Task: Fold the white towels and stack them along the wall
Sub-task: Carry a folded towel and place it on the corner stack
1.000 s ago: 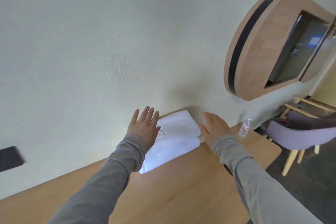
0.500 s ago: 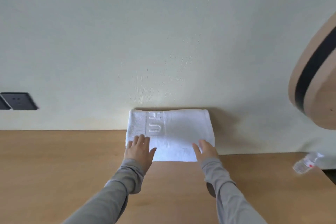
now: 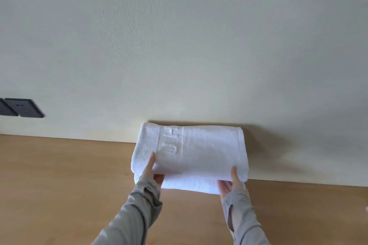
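Observation:
A folded white towel [image 3: 201,151] with raised lettering lies against the cream wall [image 3: 179,45], on top of a second folded white towel [image 3: 189,184]. My left hand [image 3: 152,173] grips the upper towel's near left corner, thumb on top and fingers hidden beneath. At the near right corner my right hand [image 3: 231,182] holds it the same way. The upper towel's front edge sits lifted slightly off the lower one. Grey sleeves cover both wrists.
The towels rest on a wooden tabletop [image 3: 69,185] that runs left and right along the wall. Dark wall sockets [image 3: 22,108] sit low on the wall at the far left.
My hands went from flat beside and on the towels to gripping the upper towel's near corners. The view swung to face the wall squarely, closer to the stack.

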Available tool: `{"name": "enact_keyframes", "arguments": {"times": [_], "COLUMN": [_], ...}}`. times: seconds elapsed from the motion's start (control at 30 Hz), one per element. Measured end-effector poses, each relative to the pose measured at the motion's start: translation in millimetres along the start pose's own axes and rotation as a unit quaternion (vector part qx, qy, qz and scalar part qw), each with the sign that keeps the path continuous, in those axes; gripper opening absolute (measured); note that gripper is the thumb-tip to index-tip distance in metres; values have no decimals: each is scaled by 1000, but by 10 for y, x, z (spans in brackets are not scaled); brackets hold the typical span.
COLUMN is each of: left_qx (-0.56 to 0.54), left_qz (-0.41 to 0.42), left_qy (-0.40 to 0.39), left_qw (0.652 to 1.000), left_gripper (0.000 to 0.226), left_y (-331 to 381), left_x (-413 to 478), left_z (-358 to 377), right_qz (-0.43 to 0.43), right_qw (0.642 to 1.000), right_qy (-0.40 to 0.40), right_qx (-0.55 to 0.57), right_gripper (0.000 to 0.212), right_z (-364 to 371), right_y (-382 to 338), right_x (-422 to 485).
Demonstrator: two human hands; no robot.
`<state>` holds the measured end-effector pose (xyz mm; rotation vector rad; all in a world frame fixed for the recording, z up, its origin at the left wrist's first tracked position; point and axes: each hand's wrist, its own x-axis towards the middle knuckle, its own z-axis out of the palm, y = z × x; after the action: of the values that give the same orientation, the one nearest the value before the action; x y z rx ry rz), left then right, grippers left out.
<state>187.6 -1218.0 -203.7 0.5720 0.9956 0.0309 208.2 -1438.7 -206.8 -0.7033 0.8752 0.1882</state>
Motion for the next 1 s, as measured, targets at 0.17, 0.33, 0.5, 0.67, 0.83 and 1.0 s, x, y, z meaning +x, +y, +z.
{"name": "enact_keyframes", "arguments": {"times": [0.17, 0.33, 0.5, 0.67, 0.83, 1.0], "left_qx": [-60, -82, -108, -130, -143, -206], "left_qz": [8, 22, 16, 34, 73, 122], "left_qy": [-4, -2, -10, -46, -56, -59], "left_qw": [998, 996, 994, 990, 985, 969], "left_gripper": [60, 44, 42, 35, 33, 31], "left_y": [54, 67, 122, 364, 827, 1500], "left_x": [75, 106, 32, -195, -522, -967], "left_z": [126, 168, 174, 186, -19, -541], "right_qz": [8, 7, 4, -24, -52, -38], "right_qw": [998, 1000, 994, 991, 981, 968], "right_qy": [-19, -8, -70, -112, -177, -246], "right_qx": [57, 23, 79, 73, 65, 22], "right_gripper": [49, 37, 42, 35, 47, 47], "right_z": [288, 382, 393, 559, 921, 1460], "right_y": [-106, -104, -77, -33, 162, 624], "right_x": [52, 116, 96, -156, -599, -1224]}}
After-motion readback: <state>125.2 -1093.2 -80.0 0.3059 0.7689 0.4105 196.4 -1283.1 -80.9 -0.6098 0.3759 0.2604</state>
